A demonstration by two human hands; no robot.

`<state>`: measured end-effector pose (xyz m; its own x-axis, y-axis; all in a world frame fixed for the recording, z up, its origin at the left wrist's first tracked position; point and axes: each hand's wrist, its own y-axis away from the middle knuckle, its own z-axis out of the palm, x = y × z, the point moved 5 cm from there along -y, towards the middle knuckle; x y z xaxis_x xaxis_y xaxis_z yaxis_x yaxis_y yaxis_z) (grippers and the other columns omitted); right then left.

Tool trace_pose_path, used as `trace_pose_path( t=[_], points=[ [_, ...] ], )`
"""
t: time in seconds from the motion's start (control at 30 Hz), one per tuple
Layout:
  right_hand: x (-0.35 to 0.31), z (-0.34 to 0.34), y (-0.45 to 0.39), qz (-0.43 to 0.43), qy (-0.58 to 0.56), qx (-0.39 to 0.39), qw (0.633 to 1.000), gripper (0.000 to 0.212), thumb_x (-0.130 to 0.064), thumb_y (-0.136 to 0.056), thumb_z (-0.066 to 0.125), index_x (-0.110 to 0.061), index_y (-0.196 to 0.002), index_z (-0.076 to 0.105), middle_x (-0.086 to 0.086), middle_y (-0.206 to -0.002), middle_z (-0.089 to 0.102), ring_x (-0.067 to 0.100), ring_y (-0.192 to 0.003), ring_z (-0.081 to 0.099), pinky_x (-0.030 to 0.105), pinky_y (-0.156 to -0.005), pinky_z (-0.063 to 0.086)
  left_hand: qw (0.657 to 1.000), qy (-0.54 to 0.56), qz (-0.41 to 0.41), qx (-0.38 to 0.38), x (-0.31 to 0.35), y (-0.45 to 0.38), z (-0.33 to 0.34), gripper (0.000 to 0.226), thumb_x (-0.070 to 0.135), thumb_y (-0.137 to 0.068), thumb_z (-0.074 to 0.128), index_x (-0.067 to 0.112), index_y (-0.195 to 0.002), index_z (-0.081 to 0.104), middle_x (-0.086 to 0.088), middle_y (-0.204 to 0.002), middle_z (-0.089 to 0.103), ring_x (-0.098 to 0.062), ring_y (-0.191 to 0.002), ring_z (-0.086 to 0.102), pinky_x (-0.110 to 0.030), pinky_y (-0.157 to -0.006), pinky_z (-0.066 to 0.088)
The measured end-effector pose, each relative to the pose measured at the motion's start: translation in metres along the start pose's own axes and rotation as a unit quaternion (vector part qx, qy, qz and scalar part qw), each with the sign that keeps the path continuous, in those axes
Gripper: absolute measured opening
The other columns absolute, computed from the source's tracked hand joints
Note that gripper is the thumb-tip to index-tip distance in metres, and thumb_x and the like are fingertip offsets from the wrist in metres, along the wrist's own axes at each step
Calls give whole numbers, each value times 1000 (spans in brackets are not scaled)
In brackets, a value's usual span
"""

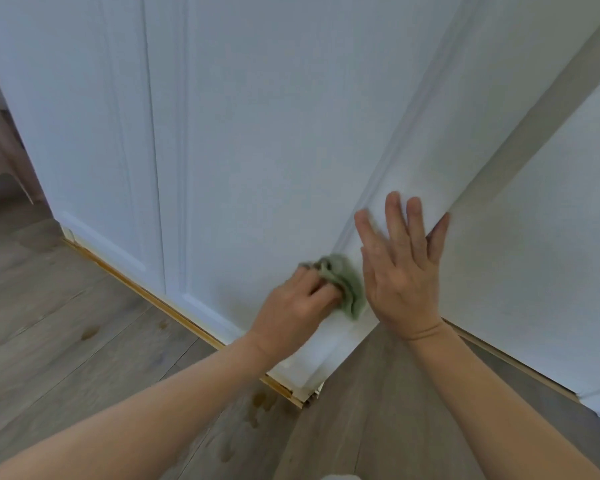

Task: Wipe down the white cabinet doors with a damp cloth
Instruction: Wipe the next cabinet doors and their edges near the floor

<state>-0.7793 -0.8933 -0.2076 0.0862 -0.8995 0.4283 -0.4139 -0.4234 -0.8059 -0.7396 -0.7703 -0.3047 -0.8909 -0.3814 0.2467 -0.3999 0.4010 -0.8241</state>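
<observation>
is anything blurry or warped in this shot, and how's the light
Head view: the green cloth and the left hand gripping it are smeared by motion blur; the right hand, flat on the white door, is sharper. Wide-angle distortion makes the door edges lean and bow. Light is soft and even, with no glare and only faint shading under the hands.

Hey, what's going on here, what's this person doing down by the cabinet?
A person is wiping a white cabinet door. The left hand grips a bunched green cloth against the door's lower part, near the bottom. The right hand lies flat, fingers spread, on the open door's edge, seemingly steadying it. A few brownish spots mark the wood floor below.
</observation>
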Motion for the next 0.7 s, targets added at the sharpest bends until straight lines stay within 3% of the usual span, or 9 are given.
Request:
trace_pose_path(
  t=[0.1, 0.2, 0.3, 0.37, 0.47, 0.53, 0.7],
  points=[
    [1, 5, 1, 5, 23, 19, 1000, 72, 0, -83, 68, -13, -148, 41, 17, -157, 29, 28, -152, 7, 61, -117, 11, 995, 7, -40, 92, -22, -25, -26, 12, 17, -97, 65, 6, -93, 67, -11, -92, 60, -23, -86, 50, -25, -67, 40],
    [2, 11, 2, 10, 48, 36, 998, 72, -4, -80, 71, -14, -146, 45, 18, -153, 36, 28, -152, 11, 62, -117, 14, 1000, 2, -22, 21, -47, 26, -1, 14, 23, -97, 62, 9, -98, 61, -11, -99, 61, -26, -92, 56, -26, -66, 48],
    [2, 11, 2, 10, 42, 31, 999, 58, -10, -89, 61, -13, -146, 46, 17, -153, 36, 27, -152, 9, 61, -117, 12, 990, -9, -117, -82, -79, 95, 25, 17, 17, -87, 71, 13, -97, 59, -6, -105, 59, -28, -96, 58, -39, -61, 61],
    [-1, 9, 0, 26, 40, 23, 999, 50, -14, -95, 52, -12, -145, 46, 17, -153, 35, 26, -152, 7, 61, -117, 11, 984, -2, -162, -80, -92, 100, 21, 20, 10, -83, 75, 12, -95, 59, -4, -101, 56, -25, -90, 54, -42, -57, 58],
    [-13, 9, -5, 85, 32, 19, 996, 50, -15, -95, 53, -10, -145, 48, 20, -154, 35, 28, -152, 7, 65, -116, 10, 993, 16, -115, -18, -73, 50, -5, 8, 14, -91, 66, 7, -96, 64, -6, -99, 58, -20, -89, 51, -23, -67, 46],
    [-18, 11, -8, 106, 53, 40, 992, 53, -11, -91, 59, -10, -143, 50, 20, -151, 39, 29, -151, 9, 69, -114, 12, 993, 20, -109, 36, -62, 19, -18, 13, 17, -95, 60, 7, -100, 65, -8, -97, 57, -18, -90, 49, -19, -69, 39],
    [-17, 24, 2, 76, 102, 72, 989, 57, -10, -85, 71, -11, -140, 55, 14, -145, 51, 28, -152, 13, 72, -112, 14, 983, 2, -186, 3, -93, 71, 0, 21, 4, -85, 72, 10, -101, 60, -8, -98, 56, -19, -86, 49, -34, -61, 54]
  ],
)
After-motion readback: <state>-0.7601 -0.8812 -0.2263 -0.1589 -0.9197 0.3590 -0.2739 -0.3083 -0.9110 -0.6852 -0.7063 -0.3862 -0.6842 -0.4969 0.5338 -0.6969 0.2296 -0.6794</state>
